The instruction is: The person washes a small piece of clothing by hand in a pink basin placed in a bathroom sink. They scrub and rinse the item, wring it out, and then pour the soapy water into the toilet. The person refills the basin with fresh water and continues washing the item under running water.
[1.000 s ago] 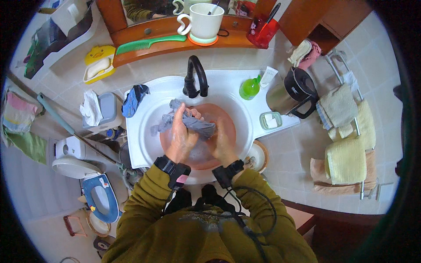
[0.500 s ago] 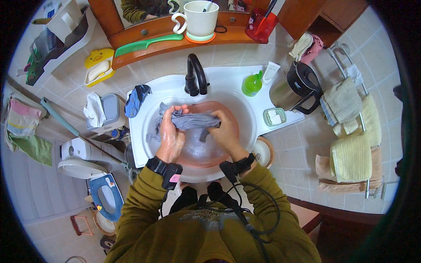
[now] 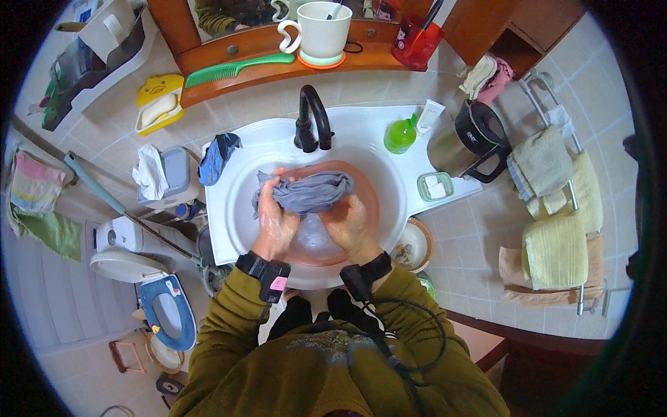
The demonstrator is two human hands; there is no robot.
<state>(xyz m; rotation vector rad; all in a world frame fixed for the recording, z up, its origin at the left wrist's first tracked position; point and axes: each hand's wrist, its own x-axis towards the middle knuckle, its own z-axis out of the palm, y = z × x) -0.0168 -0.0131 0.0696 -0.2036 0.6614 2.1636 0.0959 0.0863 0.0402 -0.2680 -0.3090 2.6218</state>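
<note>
A wet grey-blue cloth (image 3: 313,193) is bunched up over a pinkish basin (image 3: 369,184) that sits in the white sink (image 3: 233,182). My left hand (image 3: 276,226) grips the cloth's left end, with fingertips showing past its upper edge. Under the right end, my right hand (image 3: 347,222) cups the bundle; its fingertips are hidden by the fabric. A loose flap of cloth hangs beside my left fingers. Both hands look wet. Water covers the basin's bottom.
Behind the basin rises a black faucet (image 3: 306,119). On the sink's right ledge stand a green pump bottle (image 3: 400,137), a white tube (image 3: 430,116), a soap dish (image 3: 435,186) and a steel kettle (image 3: 450,147). A blue cloth (image 3: 219,160) drapes over the left edge.
The cloth has been gathered into a tighter, thicker bundle. My right hand has turned from gripping over its right end to cupping it from below, closer to my left hand.
</note>
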